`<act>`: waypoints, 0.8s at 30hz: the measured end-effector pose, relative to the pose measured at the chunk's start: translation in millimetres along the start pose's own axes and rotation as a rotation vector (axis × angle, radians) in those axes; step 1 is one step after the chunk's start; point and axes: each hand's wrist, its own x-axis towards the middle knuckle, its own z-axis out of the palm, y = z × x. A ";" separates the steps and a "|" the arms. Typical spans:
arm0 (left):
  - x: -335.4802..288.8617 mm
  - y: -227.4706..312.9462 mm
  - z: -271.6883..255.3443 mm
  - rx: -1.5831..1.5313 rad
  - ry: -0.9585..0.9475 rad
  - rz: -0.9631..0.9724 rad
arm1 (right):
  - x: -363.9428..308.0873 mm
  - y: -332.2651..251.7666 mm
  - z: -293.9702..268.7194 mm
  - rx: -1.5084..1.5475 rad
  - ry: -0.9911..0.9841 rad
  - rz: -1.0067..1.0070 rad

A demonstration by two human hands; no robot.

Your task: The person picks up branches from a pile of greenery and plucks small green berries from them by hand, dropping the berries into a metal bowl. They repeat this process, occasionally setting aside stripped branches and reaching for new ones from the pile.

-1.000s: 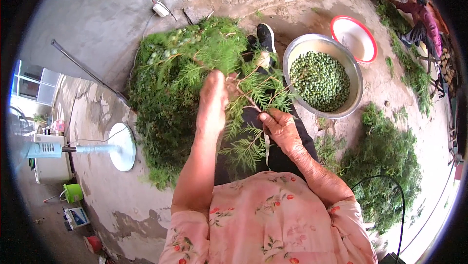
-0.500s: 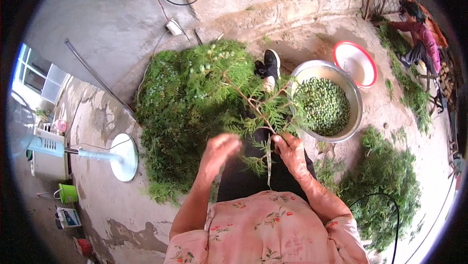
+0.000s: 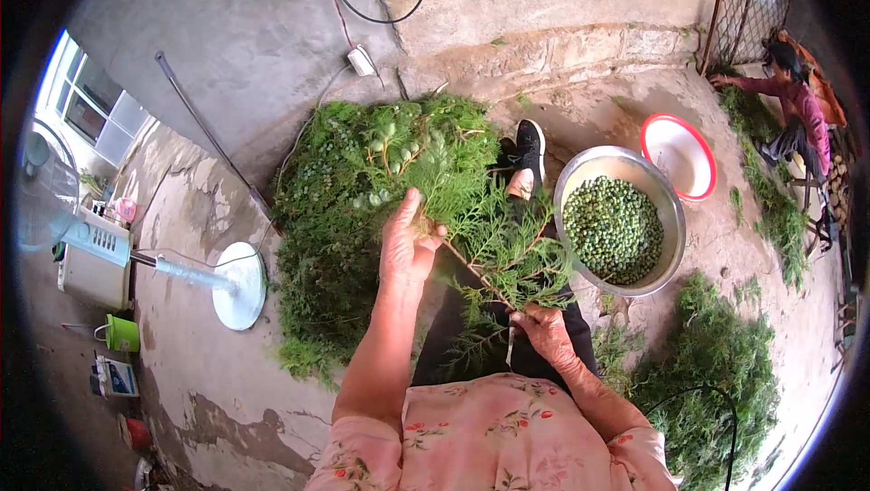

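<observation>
A leafy green conifer branch is stretched in front of me, its brown stem slanting up to the left. My right hand is closed around the lower end of that stem, above my dark trousers. Against the branch's upper left sprays rests my left hand, raised, with a finger stretched up and the thumb apart; foliage partly covers the fingertips. Pale green cones show among the sprays just beyond it. To the right stands a metal basin holding many small round green cones.
A big heap of cut branches lies left of my legs, another pile at the right. Beyond the basin is a red-rimmed white basin. A fan with a round base stands left. Far right, another person sits by greenery.
My left hand has moved up and away from me to the branch's upper sprays. The right hand keeps its hold on the stem, slightly lower. The whole view has shifted somewhat.
</observation>
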 end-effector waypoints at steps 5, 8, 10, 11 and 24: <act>-11.8 -14.1 5.4 0.114 0.161 0.060 | -9.2 -18.0 -7.7 -0.650 -0.212 -0.048; -21.9 -19.4 4.1 0.179 0.151 0.098 | -19.7 -50.3 -17.1 -0.792 -0.358 -0.018; -27.9 -20.9 8.6 0.171 0.115 0.116 | -24.1 -61.2 -20.2 -0.910 -0.416 0.012; -31.3 -21.9 9.5 0.152 0.081 0.149 | -25.9 -56.3 -23.9 -0.978 -0.466 -0.077; -32.6 -3.5 7.7 0.321 -0.024 0.493 | -13.2 -125.9 -20.1 -0.767 -0.641 -0.144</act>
